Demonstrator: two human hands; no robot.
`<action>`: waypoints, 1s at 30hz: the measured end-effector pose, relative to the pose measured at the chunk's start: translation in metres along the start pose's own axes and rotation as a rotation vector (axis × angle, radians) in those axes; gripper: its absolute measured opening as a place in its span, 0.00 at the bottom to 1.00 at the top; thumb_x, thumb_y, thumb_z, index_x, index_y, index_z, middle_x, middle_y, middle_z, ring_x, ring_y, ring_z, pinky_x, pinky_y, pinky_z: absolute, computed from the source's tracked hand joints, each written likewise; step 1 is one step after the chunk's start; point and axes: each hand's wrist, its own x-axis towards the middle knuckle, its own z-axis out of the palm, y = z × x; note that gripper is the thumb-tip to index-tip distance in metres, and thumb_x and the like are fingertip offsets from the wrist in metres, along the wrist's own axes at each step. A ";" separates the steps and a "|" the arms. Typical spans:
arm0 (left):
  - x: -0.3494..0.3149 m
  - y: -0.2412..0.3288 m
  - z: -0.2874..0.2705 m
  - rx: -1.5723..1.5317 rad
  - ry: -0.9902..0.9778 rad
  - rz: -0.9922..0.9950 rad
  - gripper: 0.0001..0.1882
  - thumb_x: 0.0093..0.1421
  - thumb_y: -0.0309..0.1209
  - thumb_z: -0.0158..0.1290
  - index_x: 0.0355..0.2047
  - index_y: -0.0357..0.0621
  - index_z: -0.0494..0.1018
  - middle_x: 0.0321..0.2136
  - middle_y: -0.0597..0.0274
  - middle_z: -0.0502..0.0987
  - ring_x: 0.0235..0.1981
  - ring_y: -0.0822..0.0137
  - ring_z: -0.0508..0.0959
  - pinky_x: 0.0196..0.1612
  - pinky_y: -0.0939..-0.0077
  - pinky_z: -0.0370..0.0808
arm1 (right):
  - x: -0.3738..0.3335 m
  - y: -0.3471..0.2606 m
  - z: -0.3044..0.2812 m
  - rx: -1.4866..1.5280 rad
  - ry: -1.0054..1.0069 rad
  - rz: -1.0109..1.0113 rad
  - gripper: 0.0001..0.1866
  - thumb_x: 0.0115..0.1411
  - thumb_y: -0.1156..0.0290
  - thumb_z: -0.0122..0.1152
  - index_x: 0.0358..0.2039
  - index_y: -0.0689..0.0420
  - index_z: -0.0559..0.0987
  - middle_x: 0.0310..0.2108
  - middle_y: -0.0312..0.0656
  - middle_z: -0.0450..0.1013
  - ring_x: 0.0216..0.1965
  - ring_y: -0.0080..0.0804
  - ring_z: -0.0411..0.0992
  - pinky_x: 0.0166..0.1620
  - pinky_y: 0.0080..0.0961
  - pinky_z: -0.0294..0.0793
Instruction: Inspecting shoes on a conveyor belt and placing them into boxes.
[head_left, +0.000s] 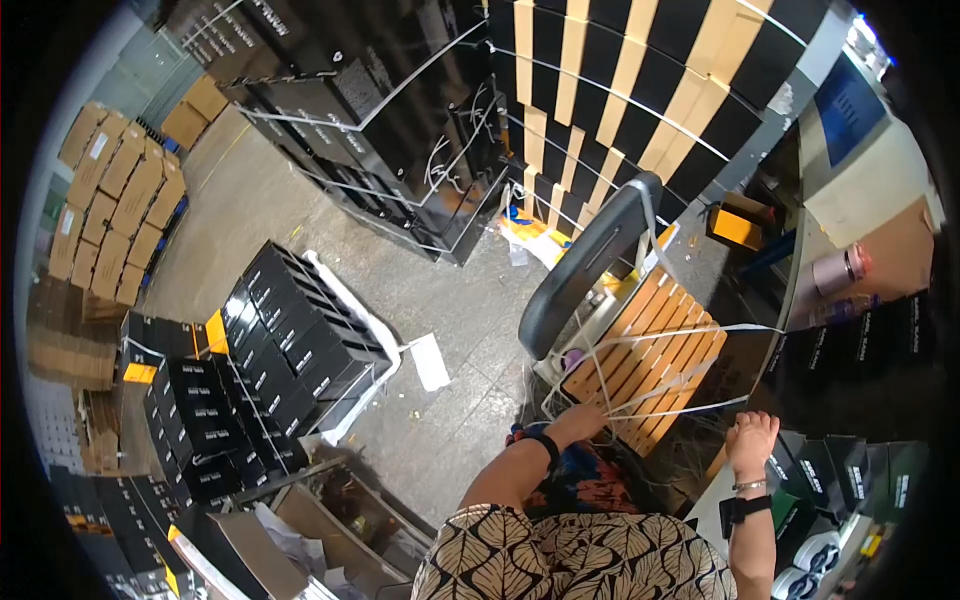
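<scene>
White straps (750, 327), crossing slatted wooden panel (640, 350), right of centre. Left hand (590, 420) at panel's near-left edge, right hand (752, 440) farther right, half curled; hands apart, grip on straps not discernible. Beside panel, black curved pad (588, 268); far, strapped black box stack (385, 125); left, black boxes (290, 335).

Straps (750, 327) lie across the slatted panel (650, 350), left hand (590, 422) at its near edge, right hand (752, 440) rightward, boxes (285, 340) to the left, box stacks (665, 120) beyond.
</scene>
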 end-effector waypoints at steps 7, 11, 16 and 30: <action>0.015 -0.013 -0.004 0.084 -0.139 -0.301 0.18 0.54 0.41 0.43 0.28 0.39 0.76 0.30 0.47 0.77 0.34 0.51 0.77 0.39 0.60 0.73 | -0.019 -0.022 -0.032 0.283 0.370 -0.091 0.13 0.37 0.75 0.57 0.29 0.55 0.75 0.32 0.42 0.72 0.42 0.41 0.67 0.47 0.40 0.63; -0.012 0.022 -0.014 0.594 -0.172 -0.253 0.29 0.34 0.32 0.66 0.41 0.48 0.72 0.38 0.52 0.75 0.43 0.52 0.74 0.39 0.36 0.66 | -0.068 -0.034 0.013 0.576 0.241 -0.017 0.08 0.39 0.75 0.54 0.24 0.58 0.75 0.25 0.45 0.72 0.32 0.46 0.69 0.37 0.39 0.70; 0.034 0.126 -0.075 0.665 -0.283 0.191 0.21 0.54 0.44 0.48 0.44 0.45 0.70 0.39 0.51 0.75 0.39 0.49 0.75 0.40 0.62 0.73 | -0.174 -0.057 0.060 0.598 0.159 0.363 0.13 0.48 0.70 0.53 0.36 0.54 0.75 0.42 0.45 0.69 0.44 0.43 0.67 0.46 0.35 0.67; -0.016 0.582 -0.209 0.247 0.914 1.858 0.52 0.38 0.46 0.66 0.59 0.40 0.51 0.57 0.44 0.53 0.60 0.50 0.52 0.60 0.60 0.52 | -0.239 -0.125 0.080 0.706 0.247 1.038 0.18 0.51 0.70 0.51 0.45 0.48 0.71 0.52 0.39 0.64 0.56 0.36 0.58 0.53 0.49 0.59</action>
